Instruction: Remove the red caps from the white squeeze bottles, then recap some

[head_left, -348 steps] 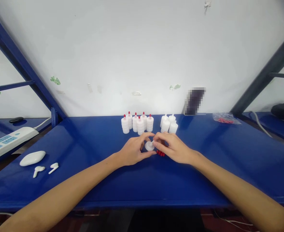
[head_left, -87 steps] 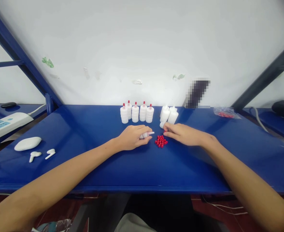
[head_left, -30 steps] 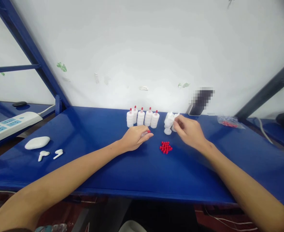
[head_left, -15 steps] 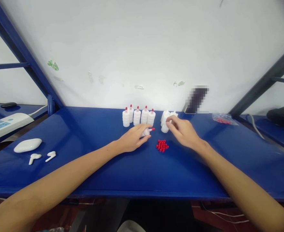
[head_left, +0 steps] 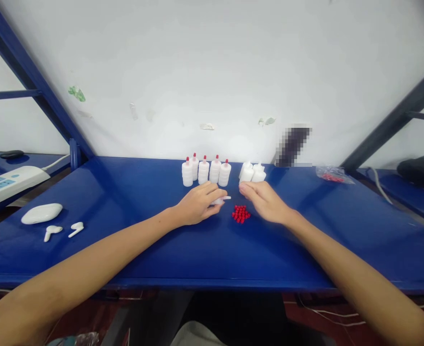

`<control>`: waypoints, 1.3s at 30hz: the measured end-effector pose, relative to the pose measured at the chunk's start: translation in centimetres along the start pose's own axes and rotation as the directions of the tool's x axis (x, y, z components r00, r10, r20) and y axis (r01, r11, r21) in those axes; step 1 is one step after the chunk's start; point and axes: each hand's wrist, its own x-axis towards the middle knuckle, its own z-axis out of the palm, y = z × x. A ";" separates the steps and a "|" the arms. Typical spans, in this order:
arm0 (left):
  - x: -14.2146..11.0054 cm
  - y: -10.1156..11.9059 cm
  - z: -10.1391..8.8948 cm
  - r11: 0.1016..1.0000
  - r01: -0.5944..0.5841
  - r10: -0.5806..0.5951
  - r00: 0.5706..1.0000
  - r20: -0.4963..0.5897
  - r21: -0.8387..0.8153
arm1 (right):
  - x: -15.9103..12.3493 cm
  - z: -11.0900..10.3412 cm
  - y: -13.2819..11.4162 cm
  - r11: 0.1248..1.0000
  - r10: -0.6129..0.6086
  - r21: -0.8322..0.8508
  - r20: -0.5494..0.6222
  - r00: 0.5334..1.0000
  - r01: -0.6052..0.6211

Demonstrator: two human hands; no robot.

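Note:
My left hand (head_left: 201, 203) is closed around a white squeeze bottle (head_left: 217, 200), tilted on its side. Its thin nozzle points right and has a bare white tip. Just right of that tip, my right hand (head_left: 264, 199) has its fingers pinched together; whatever they hold is hidden. Between and below the hands lies a heap of small red caps (head_left: 241, 214). Behind my left hand stand several white bottles with red tips (head_left: 203, 172). A group of white bottles without red tips (head_left: 258, 173) stands behind my right fingers.
A clear bag with red pieces (head_left: 333, 176) lies at the back right, and a dark, pixelated phone-like slab (head_left: 293, 146) leans on the wall. Left on the blue table (head_left: 154, 259) are a white earbud case (head_left: 42, 214), two earbuds (head_left: 76, 229) and a power strip (head_left: 12, 185).
The red cap on the held bottle's nozzle is gone from it. My right hand has moved from the white bottles at the back down and left, close to the nozzle.

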 end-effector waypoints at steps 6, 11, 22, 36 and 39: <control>-0.1 0.2 0.0 0.995 0.096 -0.096 0.995 0.002 -0.020 | -0.6 -2.7 0.9 0.959 0.190 -0.261 0.301 0.934 -0.111; -0.2 0.1 0.2 0.992 0.127 -0.127 0.992 -0.006 -0.015 | -0.8 -2.9 0.6 0.958 0.209 -0.271 0.426 0.880 -0.096; 0.0 0.2 0.1 0.981 0.186 -0.182 0.981 0.068 -0.057 | -0.6 -3.1 0.3 0.972 0.216 -0.185 0.438 0.872 -0.147; 0.2 0.1 -0.3 0.971 0.158 -0.126 0.976 0.178 -0.182 | -0.6 0.5 -1.4 0.971 -0.080 -0.207 0.174 0.981 0.116; 0.2 0.2 -0.3 0.965 0.194 -0.171 0.976 0.137 -0.178 | -0.6 0.4 -0.8 0.974 -0.028 -0.225 0.044 0.999 0.037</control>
